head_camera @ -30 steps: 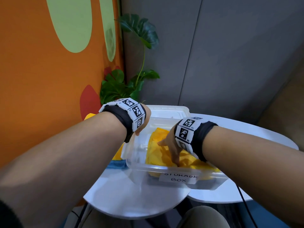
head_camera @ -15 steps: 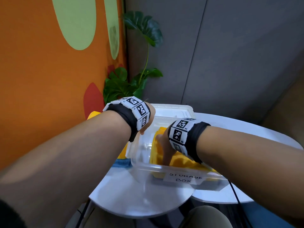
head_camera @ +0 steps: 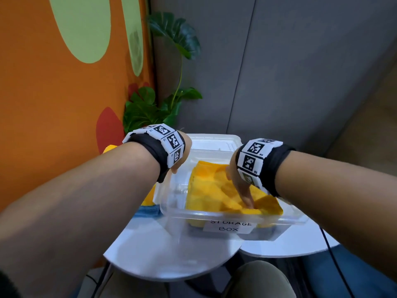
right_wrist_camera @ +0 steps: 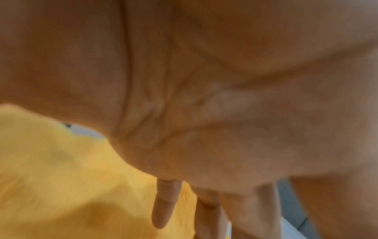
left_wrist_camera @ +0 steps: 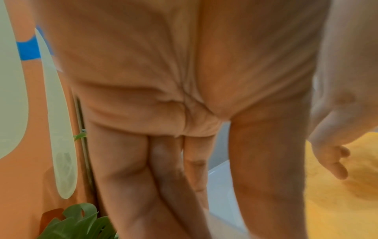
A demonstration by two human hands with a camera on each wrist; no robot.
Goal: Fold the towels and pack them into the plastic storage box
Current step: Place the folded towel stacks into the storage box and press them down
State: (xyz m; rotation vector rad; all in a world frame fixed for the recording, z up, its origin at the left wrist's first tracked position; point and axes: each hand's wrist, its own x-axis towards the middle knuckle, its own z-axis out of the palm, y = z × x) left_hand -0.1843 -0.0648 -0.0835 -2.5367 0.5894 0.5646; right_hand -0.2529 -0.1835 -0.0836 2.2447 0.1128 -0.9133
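Head view is showing a clear plastic storage box (head_camera: 214, 214) sitting on a white round table (head_camera: 163, 250), with a paper label (head_camera: 228, 226) on its near wall. A yellow towel (head_camera: 206, 188) is lying inside the box. The right hand (head_camera: 238, 183) is reaching down into the box, its fingers stretched and touching the towel. The left hand (head_camera: 182, 155) is staying at the far left corner of the box; its fingers are hidden behind the wrist band (head_camera: 169, 145). Another yellow cloth (head_camera: 150, 194) and a blue cloth (head_camera: 148, 210) are lying just left of the box.

Left wrist view is showing the left hand (left_wrist_camera: 184, 113) with straight, relaxed fingers (left_wrist_camera: 126, 186), holding nothing, beside the white box rim (left_wrist_camera: 218, 186).

Right wrist view is showing the right hand (right_wrist_camera: 204, 121) with fingers (right_wrist_camera: 165, 203) extended flat over the yellow towel (right_wrist_camera: 61, 177), not curling around it.
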